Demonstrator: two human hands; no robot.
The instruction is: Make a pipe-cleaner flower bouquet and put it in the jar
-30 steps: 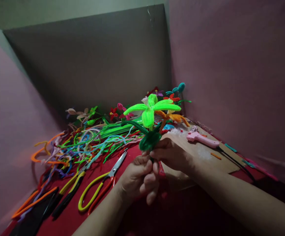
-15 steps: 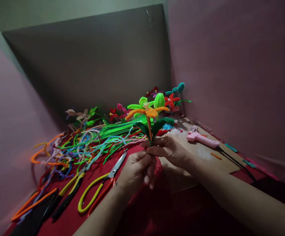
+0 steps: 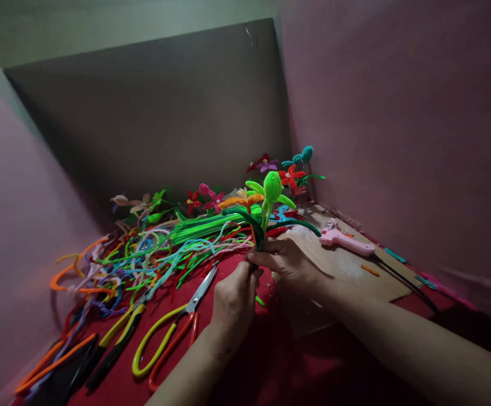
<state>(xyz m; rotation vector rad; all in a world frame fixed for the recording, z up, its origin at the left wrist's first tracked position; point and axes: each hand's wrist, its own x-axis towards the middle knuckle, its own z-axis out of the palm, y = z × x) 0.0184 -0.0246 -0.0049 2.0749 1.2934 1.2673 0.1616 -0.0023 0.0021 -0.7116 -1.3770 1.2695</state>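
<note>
Both hands grip one upright pipe-cleaner flower bunch (image 3: pixel 272 189) by its stem, in the middle of the view. It carries a lime green bud and petals, an orange flower (image 3: pixel 242 201) and dark green leaves (image 3: pixel 294 224). My left hand (image 3: pixel 235 293) is closed round the lower stem. Just above it, my right hand (image 3: pixel 290 262) pinches the stem where the leaves branch off. A short green end sticks out below my left hand. The fingers hide most of the stem between them. Scissors (image 3: pixel 192 304) with yellow and red handles lie left of my left hand.
Pliers (image 3: pixel 118 341) with yellow and black handles lie left of the scissors. Loose pipe cleaners (image 3: pixel 152 254) are heaped at the left, with finished flowers (image 3: pixel 211 200) behind. A pink glue gun (image 3: pixel 347 241) rests on a board (image 3: pixel 381 285) at the right, its black cord trailing.
The flower bunch has turned in my hands: the green bud now faces front and the orange flower has swung to the left. My left hand has rotated, and a green stem end shows below it.
</note>
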